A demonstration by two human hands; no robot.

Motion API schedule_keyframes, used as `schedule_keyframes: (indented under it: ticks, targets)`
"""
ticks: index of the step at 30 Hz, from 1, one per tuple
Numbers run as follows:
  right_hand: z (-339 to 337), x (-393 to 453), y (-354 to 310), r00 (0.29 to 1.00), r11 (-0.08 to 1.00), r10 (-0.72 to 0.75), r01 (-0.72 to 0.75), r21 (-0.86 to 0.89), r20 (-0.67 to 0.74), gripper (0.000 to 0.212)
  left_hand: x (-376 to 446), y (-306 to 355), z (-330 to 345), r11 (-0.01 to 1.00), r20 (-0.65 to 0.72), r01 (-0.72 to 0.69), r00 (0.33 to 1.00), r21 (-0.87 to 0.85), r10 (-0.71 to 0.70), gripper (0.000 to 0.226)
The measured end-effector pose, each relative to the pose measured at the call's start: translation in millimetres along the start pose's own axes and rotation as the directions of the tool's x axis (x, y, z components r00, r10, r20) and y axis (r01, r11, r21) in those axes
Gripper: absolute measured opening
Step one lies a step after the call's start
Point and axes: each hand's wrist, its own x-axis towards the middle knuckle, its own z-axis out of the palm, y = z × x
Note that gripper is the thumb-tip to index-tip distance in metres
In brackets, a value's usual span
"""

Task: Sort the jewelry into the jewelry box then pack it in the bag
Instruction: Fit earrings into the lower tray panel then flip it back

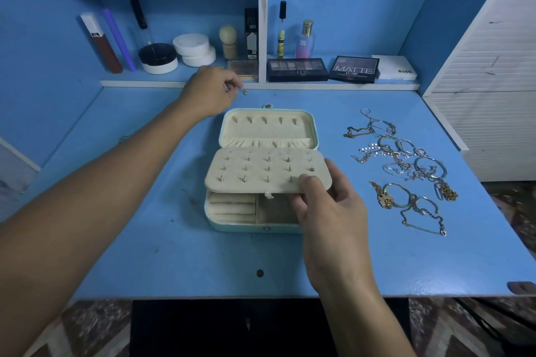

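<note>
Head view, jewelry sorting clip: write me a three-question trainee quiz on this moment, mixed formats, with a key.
1. True or false: the jewelry box lies open on the table.
2. Which hand holds the earring panel? A) left hand B) right hand C) neither
3. Fill in: the loose pile of chains and bangles lies on the box's ___ side.

Key:
1. True; the lid stands back.
2. B; it grips the panel's near right corner, while the left hand reaches near a small earring behind the box.
3. Right.
</note>
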Motion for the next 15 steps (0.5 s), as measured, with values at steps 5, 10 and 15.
schedule_keyframes:
  ticks: [5, 10, 15]
  targets:
    - [-0.4, -0.1, -1.0, 1.000, 1.000, -0.001, 0.000, 0.031, 0.011, 0.029, 8.2, -2.3, 7.3, 0.994, 0.045, -0.015, 0.999, 0.107, 0.010, 0.023]
    - [-0.7, 0.5, -0.8, 1.000, 0.999, 0.005, -0.006, 0.039, 0.015, 0.029, 11.8, -3.3, 8.8, 0.992, 0.074, -0.002, 0.997, 0.123, -0.007, 0.024]
    - [-0.2, 0.3, -0.5, 1.000, 0.999, 0.019, -0.020, 0.031, 0.003, 0.029, 12.4, 0.2, 7.9, 0.992, 0.070, 0.027, 0.997, 0.124, -0.036, 0.020]
